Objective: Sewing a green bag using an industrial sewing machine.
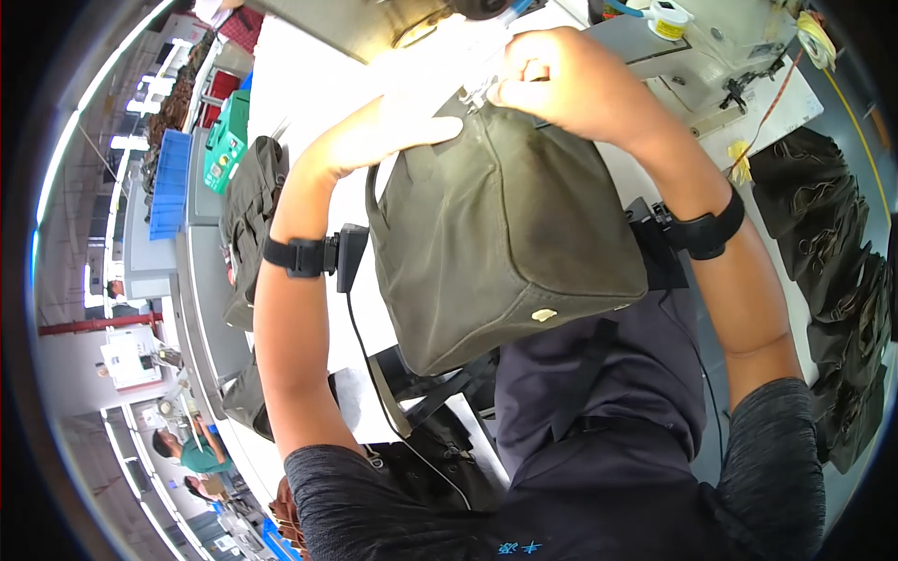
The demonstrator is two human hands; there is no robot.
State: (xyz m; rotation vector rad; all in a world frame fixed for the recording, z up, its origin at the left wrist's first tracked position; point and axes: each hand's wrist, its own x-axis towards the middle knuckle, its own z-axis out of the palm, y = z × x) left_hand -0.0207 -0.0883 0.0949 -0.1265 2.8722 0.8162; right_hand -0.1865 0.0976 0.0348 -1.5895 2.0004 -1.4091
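An olive-green fabric bag (pixel 505 243) is held up in front of me over a white worktable (pixel 309 84). My left hand (pixel 393 136) lies flat against the bag's upper left side, fingers stretched toward its top edge. My right hand (pixel 552 79) is closed on the bag's top edge near a metal fitting, pinching the fabric. Black straps (pixel 440 388) hang from the underside of the bag toward my lap. Both wrists carry black bands.
A sewing machine (pixel 720 47) stands at the top right with a thread spool. A stack of dark bags (pixel 842 280) lies along the right side. More olive bags (pixel 248 215) sit at the left by blue and green crates. Other people work at the far lower left.
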